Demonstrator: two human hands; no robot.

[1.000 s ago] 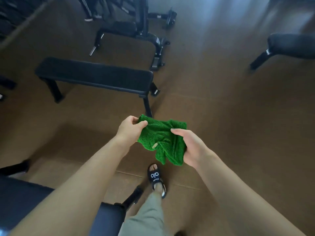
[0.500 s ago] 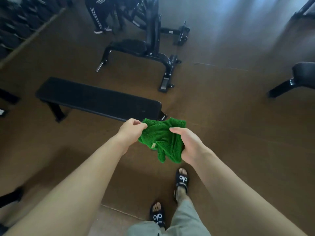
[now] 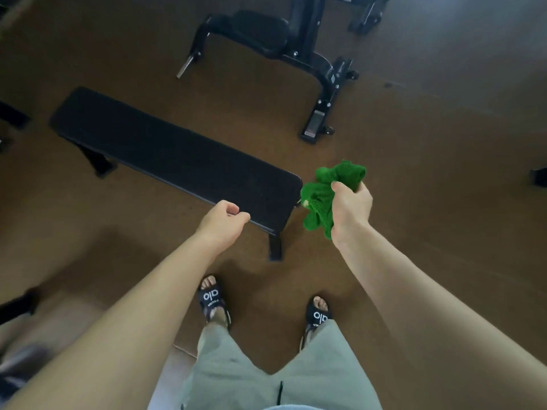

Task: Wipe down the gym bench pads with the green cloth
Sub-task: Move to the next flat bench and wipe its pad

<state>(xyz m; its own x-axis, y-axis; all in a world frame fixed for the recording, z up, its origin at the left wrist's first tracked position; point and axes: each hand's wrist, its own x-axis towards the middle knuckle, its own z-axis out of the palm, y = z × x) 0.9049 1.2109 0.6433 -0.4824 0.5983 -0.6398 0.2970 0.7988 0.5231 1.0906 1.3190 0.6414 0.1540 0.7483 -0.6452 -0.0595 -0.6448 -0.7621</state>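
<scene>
Standing at the near end of the bench, both feet in black slides on brown floor; grey shorts at the bottom of the view.

Left hand was empty, fingers loosely curled, hovering at the bench's near edge close to its right corner. Can't tell if it touched the pad. Likely free so it could steady or brace while the other hand wipes.

Right hand had a closed grip on the green cloth, bunched in the fist, loose folds spilling out above and below. Cloth was in the air just off the bench's right end, not on the pad. Bunching gives a thick wad to press with; my read is it was being brought in for a first pass on this bench. Cloth looked like terry, nubby and soft, with a small pale tag at its left edge.

Bench: long flat rectangular pad, matte black, rounded corners, thin seam along the edge, on black metal legs. Smooth vinyl by the look, so it should wipe easily.

Further back: adjustable bench, padded black seat, tubular black steel frame with bolts and a silver-tipped bar. Probably next in line for wiping.
</scene>
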